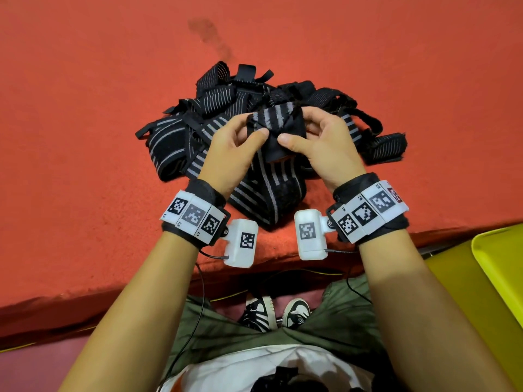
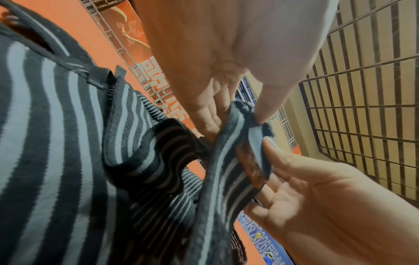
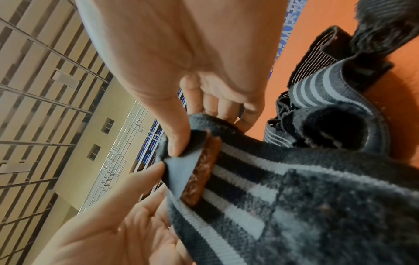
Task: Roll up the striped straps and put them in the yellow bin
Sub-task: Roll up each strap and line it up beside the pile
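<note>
Both hands pinch one strap end (image 1: 274, 128) above the strap pile (image 1: 215, 114): left hand (image 1: 230, 149), right hand (image 1: 322, 145). Its length hangs toward the body; the yellow bin (image 1: 498, 267) lies nearer the right hand.

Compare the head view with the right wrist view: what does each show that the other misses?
Only the head view shows the yellow bin at the right, off the red table, and the whole pile of striped straps. Only the right wrist view shows a rust-brown patch on the held strap beside the pinched end. Both show the left hand and right hand pinching one strap by its end.
</note>
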A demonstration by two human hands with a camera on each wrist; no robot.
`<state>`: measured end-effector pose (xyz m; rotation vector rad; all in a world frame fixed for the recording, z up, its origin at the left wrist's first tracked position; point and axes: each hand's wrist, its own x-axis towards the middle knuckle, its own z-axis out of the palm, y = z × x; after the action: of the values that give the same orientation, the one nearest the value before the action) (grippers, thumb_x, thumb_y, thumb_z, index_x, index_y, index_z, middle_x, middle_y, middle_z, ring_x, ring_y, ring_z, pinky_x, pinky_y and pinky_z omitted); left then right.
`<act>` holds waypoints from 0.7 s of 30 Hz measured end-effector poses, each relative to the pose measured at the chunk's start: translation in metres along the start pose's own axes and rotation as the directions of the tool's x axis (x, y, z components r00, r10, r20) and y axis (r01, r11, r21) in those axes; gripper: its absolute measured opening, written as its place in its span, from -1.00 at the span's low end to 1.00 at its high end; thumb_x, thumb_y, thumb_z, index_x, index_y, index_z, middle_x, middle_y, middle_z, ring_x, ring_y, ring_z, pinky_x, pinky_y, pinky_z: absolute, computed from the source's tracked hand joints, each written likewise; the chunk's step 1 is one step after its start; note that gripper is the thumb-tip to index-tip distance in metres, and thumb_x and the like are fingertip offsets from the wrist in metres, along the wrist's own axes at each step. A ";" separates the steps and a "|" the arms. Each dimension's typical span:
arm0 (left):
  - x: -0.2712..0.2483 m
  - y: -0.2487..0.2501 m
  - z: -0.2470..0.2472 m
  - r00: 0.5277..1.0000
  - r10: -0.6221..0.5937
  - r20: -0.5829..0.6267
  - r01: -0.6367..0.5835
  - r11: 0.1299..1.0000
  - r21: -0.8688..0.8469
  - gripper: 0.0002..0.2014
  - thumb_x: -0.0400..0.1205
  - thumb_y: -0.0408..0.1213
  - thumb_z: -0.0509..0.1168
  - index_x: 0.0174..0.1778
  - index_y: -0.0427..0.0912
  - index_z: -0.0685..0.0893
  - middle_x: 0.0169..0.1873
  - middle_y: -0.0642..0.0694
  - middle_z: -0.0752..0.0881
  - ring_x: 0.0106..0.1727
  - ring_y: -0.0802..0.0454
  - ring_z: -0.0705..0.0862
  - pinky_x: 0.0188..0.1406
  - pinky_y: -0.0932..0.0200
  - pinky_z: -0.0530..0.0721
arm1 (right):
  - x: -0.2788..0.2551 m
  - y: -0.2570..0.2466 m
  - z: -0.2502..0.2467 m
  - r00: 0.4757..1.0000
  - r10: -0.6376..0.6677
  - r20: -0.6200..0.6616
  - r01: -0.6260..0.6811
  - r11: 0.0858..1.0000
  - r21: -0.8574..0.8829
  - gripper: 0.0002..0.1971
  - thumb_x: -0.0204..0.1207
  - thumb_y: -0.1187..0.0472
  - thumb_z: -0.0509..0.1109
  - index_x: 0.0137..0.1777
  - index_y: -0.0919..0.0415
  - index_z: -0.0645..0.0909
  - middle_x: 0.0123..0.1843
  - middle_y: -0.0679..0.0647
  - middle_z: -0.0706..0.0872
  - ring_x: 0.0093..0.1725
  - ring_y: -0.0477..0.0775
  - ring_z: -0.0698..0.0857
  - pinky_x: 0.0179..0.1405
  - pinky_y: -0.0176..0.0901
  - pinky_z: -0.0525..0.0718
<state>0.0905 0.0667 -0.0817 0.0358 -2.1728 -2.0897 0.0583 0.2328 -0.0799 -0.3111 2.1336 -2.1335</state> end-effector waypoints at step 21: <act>-0.002 0.014 -0.004 0.998 0.054 -0.039 -0.047 0.985 0.164 -0.78 0.68 -0.46 0.10 0.12 -0.07 0.28 -0.08 0.05 0.47 -0.08 0.19 0.49 0.03 0.12 0.55 | 0.000 -0.003 0.024 0.984 -0.053 0.169 0.105 0.944 -0.314 -0.74 0.70 0.18 0.33 0.31 0.25 0.48 0.03 -0.08 0.73 0.06 -0.19 0.71 0.24 0.02 0.67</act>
<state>0.0941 0.0640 -0.0683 0.0403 -2.2885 -1.8620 0.0638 0.2091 -0.0767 -0.5838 2.4045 -1.7203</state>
